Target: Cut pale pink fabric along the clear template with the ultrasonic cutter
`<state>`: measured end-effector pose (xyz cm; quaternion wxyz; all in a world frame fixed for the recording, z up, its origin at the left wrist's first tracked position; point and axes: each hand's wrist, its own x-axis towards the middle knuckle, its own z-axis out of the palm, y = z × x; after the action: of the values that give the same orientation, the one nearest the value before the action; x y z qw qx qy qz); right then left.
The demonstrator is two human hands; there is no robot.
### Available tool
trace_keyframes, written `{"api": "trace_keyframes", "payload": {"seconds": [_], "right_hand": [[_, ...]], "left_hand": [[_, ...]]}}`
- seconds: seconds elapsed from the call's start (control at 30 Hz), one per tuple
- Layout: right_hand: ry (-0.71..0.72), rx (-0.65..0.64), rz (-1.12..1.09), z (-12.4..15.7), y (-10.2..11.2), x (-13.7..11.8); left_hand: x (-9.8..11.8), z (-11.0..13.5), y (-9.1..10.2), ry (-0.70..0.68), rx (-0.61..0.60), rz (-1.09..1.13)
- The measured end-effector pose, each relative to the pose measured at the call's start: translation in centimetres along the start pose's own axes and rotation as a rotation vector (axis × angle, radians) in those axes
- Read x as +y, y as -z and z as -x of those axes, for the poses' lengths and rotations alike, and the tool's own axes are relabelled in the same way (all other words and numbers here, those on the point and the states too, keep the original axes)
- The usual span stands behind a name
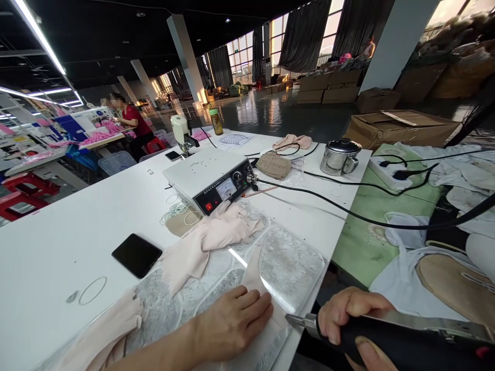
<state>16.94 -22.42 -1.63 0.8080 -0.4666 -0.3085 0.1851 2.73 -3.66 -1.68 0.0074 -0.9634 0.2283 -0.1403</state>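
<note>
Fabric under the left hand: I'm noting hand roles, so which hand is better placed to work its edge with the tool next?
Likely the right hand: it grips the tool, whose tip points at the fabric. The left hand rests on the fabric, seemingly steadying it.

Tool [412,337] cut off right, meter [226,189] illegible

Passage left of phone [136,255]; fabric [216,232], control box [204,175] block ahead; cable [425,226] crosses right.

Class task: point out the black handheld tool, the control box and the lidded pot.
Black handheld tool [417,341], head view: on its dark body.
Control box [209,174], head view: on its white top.
Lidded pot [335,162], head view: on its side wall.
</note>
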Motion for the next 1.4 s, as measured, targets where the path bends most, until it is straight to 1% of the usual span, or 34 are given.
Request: {"api": "trace_keyframes", "payload": {"seconds": [0.1,0.2,0.3,0.4,0.47,0.53,0.6,0.77,0.93,1.0,1.13,1.3,1.4], "right_hand": [[0.016,-0.014,-0.031,0.0,0.0,0.7],[0.011,-0.033,-0.021,-0.2,0.3,0.6],[-0.018,-0.103,0.012,-0.3,0.9,-0.1],[-0.023,-0.177,-0.001,-0.4,1.0,-0.3],[-0.003,-0.166,-0.002,-0.5,0.7,-0.3],[0.033,-0.108,-0.005,-0.7,0.1,-0.3],[0.078,-0.083,-0.002,-1.1,-0.4,-0.2],[0.118,-0.126,0.003,-1.9,-0.9,0.7],[0.017,-0.172,0.009,-1.8,-0.3,1.8],[0.01,-0.162,0.001,-1.7,-0.3,1.9],[0.029,-0.136,0.006,-1.7,-0.5,1.8],[0.083,-0.155,0.088,-2.2,-1.1,1.6],[0.12,-0.141,0.089,-2.6,-1.7,1.5]], "left_hand": [[0.0,0.2,0.0,-0.009,-0.002,-0.005],[0.0,0.2,0.0,-0.008,-0.004,-0.004],[0.0,0.2,0.0,0.004,0.004,0.005],[0.1,0.2,0.0,0.019,0.009,0.015],[0.2,0.2,-0.1,0.03,-0.007,0.009],[0.2,0.3,-0.2,0.037,-0.037,-0.006],[0.3,0.4,-0.2,0.038,-0.062,-0.021],[0.4,0.4,-0.3,0.045,-0.059,-0.038],[0.5,0.5,-0.5,0.05,-0.039,-0.024],[0.5,0.5,-0.6,0.051,-0.04,-0.03],[0.5,0.5,-0.8,0.054,-0.037,-0.035],[0.5,0.5,-0.8,0.045,-0.036,-0.017],[0.5,0.5,-0.6,0.049,-0.034,-0.013]]}}
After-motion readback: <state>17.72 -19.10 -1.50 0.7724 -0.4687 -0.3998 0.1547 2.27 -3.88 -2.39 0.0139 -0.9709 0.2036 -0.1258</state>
